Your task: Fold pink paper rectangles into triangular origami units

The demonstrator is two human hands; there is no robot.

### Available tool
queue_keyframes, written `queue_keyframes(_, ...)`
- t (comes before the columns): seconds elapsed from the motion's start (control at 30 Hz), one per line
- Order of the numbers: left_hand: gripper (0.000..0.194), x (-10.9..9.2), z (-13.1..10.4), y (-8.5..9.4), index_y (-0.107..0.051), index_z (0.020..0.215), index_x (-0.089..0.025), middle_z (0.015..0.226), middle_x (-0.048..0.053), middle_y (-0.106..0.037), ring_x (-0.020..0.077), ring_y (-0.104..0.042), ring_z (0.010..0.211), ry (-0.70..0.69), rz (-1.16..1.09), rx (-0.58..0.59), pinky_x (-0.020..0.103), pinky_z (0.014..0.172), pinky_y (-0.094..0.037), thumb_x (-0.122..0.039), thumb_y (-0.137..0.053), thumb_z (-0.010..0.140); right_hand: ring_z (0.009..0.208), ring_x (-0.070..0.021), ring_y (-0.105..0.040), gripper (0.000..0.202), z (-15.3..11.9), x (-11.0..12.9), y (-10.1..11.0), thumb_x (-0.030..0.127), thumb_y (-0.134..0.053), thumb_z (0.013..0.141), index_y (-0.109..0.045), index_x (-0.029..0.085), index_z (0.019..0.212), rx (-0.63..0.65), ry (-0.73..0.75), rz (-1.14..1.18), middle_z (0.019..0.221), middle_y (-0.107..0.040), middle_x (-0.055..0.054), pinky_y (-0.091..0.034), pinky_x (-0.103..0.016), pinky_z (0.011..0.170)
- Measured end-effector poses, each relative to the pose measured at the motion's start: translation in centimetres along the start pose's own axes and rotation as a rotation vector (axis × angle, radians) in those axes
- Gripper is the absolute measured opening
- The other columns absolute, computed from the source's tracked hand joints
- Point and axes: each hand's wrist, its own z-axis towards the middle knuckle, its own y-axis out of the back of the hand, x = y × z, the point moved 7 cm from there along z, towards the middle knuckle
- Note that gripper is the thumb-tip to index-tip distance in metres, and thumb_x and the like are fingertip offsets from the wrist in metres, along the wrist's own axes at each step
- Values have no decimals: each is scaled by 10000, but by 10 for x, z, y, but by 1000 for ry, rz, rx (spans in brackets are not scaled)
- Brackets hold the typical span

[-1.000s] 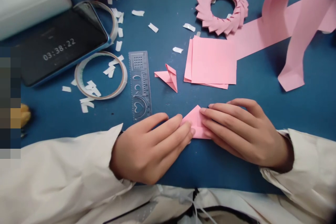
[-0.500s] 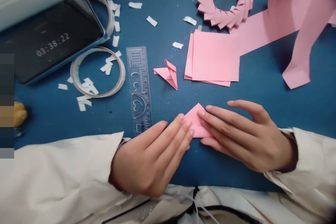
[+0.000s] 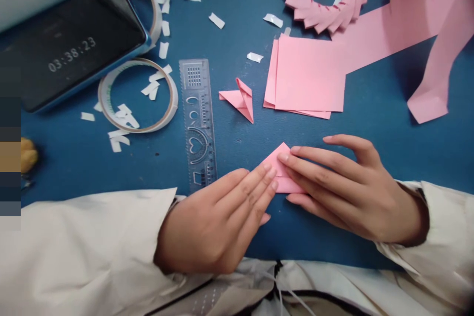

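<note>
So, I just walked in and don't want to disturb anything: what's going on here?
A person has the fingers of the left hand and right hand on a small, partly folded pink paper on the blue table. Beyond it lie a folded pink piece, a pile of pink squares and a ring of folded paper. A clear ruler lies off to the left.

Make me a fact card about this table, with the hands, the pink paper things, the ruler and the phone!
Left hand: fingertips on the folded pink paper
Right hand: fingers on the paper's other side
Pink paper ring: pleated, top right
Pink paper squares: loosely stacked
Clear stencil ruler: heart shape on it
Phone: shows 03:38:23
</note>
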Motion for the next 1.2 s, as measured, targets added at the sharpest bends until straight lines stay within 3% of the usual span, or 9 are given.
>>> queue_keyframes(0.2,304,2,2,0,-550,1134,5,1195,180,-552,281,-494,1167,-18,-16,-2,386,970,-440,-153,-442,898,1102,-183,-529,127,1,-1,0,255,-541,860,-597,178,945,-12,-3,27,1163,-592,-54,-421,-432,907)
queue_keyframes(0.67,313,6,6,3,-546,1150,-22,1215,168,-539,273,-513,1144,-135,39,7,370,865,-490,-189,-436,909,1085,-197,-542,181,2,0,0,278,-549,852,-599,158,978,-25,8,-21,1144,-602,-50,-403,-447,891)
queue_keyframes(0.93,319,6,7,4,-530,1149,9,1194,190,-547,285,-522,1130,-157,39,2,359,827,-504,-178,-429,911,1138,-246,-502,363,5,-4,-3,346,-493,877,-529,102,1142,42,-32,-83,1258,-507,-82,-396,-476,890)
queue_keyframes(1.2,301,7,8,4,-546,1118,14,1165,195,-567,283,-545,1100,-167,10,-28,357,788,-511,-172,-426,913,954,-204,-595,243,1,0,9,348,-558,841,-597,122,922,-84,28,-116,1074,-635,-75,-411,-418,811)
